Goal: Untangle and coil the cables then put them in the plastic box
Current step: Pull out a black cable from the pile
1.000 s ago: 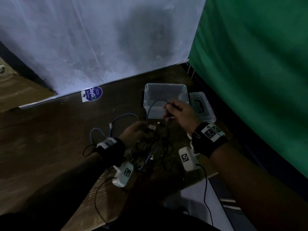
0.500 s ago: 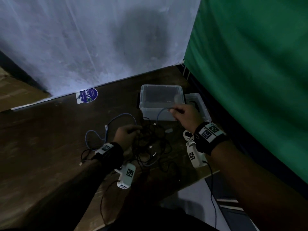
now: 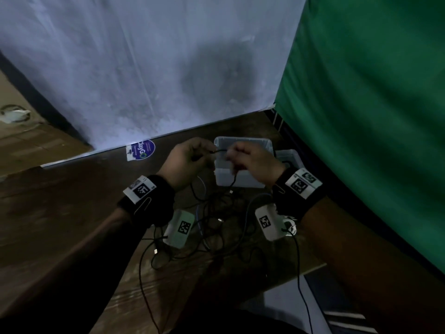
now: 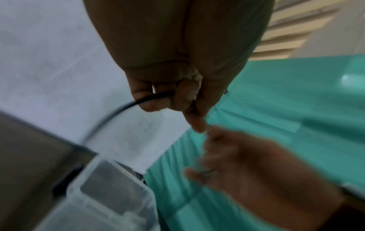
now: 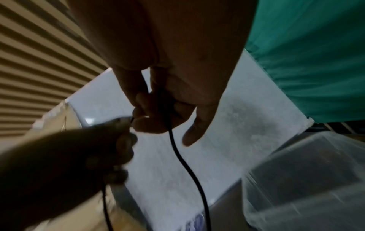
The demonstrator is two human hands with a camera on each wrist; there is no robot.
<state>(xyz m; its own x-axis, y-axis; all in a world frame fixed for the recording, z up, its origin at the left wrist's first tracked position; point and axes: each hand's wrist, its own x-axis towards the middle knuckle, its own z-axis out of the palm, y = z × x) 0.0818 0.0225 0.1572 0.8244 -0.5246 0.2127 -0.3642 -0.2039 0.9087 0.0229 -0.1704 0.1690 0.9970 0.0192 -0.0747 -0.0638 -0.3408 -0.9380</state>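
Both hands are raised close together in front of the clear plastic box [image 3: 243,180]. My left hand [image 3: 190,157] grips a black cable [image 3: 218,151] in its curled fingers, seen also as the black cable [image 4: 126,107] running out of the left hand [image 4: 169,96]. My right hand [image 3: 250,160] pinches the same black cable [image 5: 183,157], which hangs down from the right hand [image 5: 158,109] to the tangle of cables [image 3: 216,220] on the wooden table [image 3: 60,213]. A blue cable [image 3: 248,213] runs through the tangle.
The box's clear lid [image 3: 289,160] lies right of the box. A white cloth backdrop [image 3: 144,68] stands behind, a green cloth [image 3: 373,104] to the right. A round blue sticker [image 3: 142,150] lies at the table's far edge. Thin black wires trail from the wrist cameras.
Both hands have lifted off the tangle and come together in front of the box. My left hand, which was down on the pile, now holds the black cable beside the right hand.
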